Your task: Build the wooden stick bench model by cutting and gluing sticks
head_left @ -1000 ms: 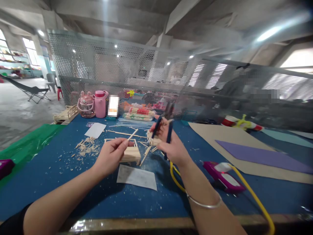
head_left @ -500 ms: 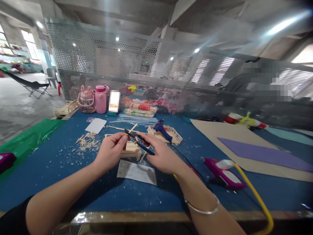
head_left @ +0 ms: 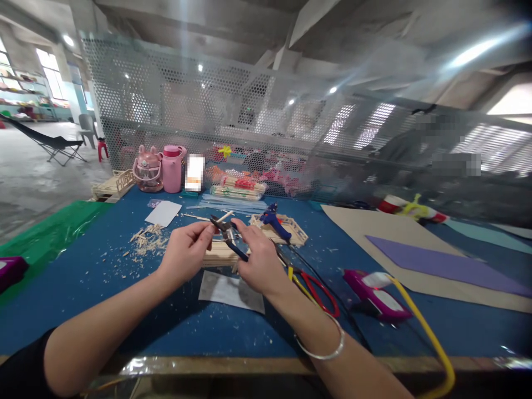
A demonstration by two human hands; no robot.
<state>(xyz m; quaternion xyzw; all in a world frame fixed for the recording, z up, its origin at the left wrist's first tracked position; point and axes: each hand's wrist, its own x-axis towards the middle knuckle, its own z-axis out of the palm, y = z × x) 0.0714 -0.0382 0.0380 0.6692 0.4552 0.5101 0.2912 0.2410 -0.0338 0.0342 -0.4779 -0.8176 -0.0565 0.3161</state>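
Observation:
My left hand (head_left: 187, 252) pinches a thin wooden stick (head_left: 226, 216), whose pale end sticks up past the jaws of the nippers. Blue-handled nippers (head_left: 236, 249) are gripped in my right hand (head_left: 262, 260), their jaws at the stick close to my left fingertips. Below both hands lies a small structure of wooden sticks (head_left: 222, 255), partly hidden by them. A sheet of white paper (head_left: 230, 291) is in front of it. Behind my right hand, a blue glue gun (head_left: 277, 223) rests on a wooden stick frame (head_left: 298, 234).
Wood scraps (head_left: 149, 239) and white paper (head_left: 163, 213) lie left. Red-and-yellow-handled scissors (head_left: 322, 293) and a purple device (head_left: 376, 296) with a yellow cable are right. Pink bottles (head_left: 172, 169) and bagged sticks (head_left: 239, 188) stand before a perforated screen (head_left: 174, 100). A person is behind it.
My right hand and the nippers have shifted slightly left, and the handles have drawn steeper. The scissors' handles now show beside my right wrist. My left hand stays nearly in place.

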